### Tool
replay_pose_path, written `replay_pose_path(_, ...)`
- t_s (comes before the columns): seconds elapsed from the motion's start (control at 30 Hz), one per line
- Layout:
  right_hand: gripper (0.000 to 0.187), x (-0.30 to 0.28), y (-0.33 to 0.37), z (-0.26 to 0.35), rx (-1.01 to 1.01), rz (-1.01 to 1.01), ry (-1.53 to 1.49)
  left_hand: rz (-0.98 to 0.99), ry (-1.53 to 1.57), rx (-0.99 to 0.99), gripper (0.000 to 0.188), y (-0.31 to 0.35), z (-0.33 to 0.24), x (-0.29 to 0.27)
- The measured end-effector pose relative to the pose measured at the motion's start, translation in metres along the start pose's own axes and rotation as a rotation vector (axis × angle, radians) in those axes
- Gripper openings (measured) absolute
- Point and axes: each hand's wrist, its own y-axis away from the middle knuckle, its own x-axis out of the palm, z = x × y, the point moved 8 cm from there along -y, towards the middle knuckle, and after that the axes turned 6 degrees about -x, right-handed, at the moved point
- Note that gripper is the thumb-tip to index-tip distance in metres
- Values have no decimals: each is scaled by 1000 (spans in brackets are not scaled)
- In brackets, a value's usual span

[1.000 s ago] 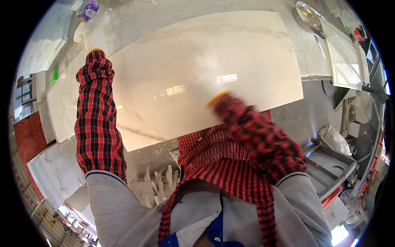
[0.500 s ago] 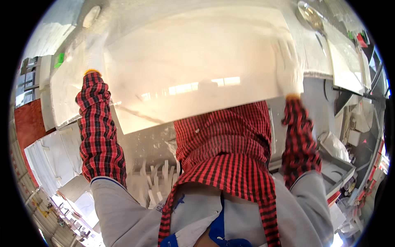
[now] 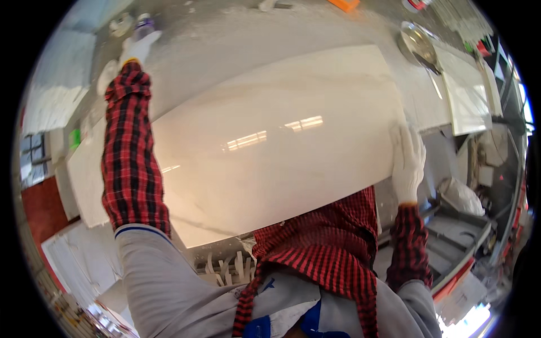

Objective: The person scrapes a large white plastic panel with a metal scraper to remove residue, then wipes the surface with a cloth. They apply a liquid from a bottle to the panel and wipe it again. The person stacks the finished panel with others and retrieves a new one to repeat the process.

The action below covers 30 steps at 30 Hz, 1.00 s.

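A large glossy cream slab (image 3: 282, 152) lies tilted across the bench in front of me, its near edge close to my apron. My right hand (image 3: 408, 160), in a white glove, rests at the slab's right edge with its fingers stretched out. My left hand (image 3: 140, 48), also gloved in white, reaches to the far left beyond the slab. Its thumb sticks out to the side, next to a small clear bottle with purple on it (image 3: 145, 25). Some of the left fingers are hard to make out.
A round metal pan (image 3: 418, 46) stands at the far right, beside a white panel (image 3: 465, 93). An orange object (image 3: 344, 4) lies at the far edge. Pale strips (image 3: 231, 269) stand below the slab's near edge. A grey tray frame (image 3: 462, 236) is at the lower right.
The slab has come nearer to me. My left hand has left the slab's left side and moved far forward to the bottle. My right hand has come nearer along the right edge.
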Motion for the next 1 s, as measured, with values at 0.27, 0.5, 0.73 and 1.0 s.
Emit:
replay_pose_path(0.27, 50, 18, 23, 135, -170, 321, -290, -114, 867, 183, 64, 7, -13, -16)
replay_pose_path(0.5, 53, -8, -4, 154, -352, 239, -459, -407, 743, 217, 83, 52, -57, -14)
replay_pose_path(0.73, 32, -9, 21, -79, 413, -33, -322, -323, 582, 49, 73, 13, -21, 8)
replay_pose_path(1.0, 42, -36, 23, 71, -194, 7, -369, -147, -643, 734, 50, 130, 74, -39)
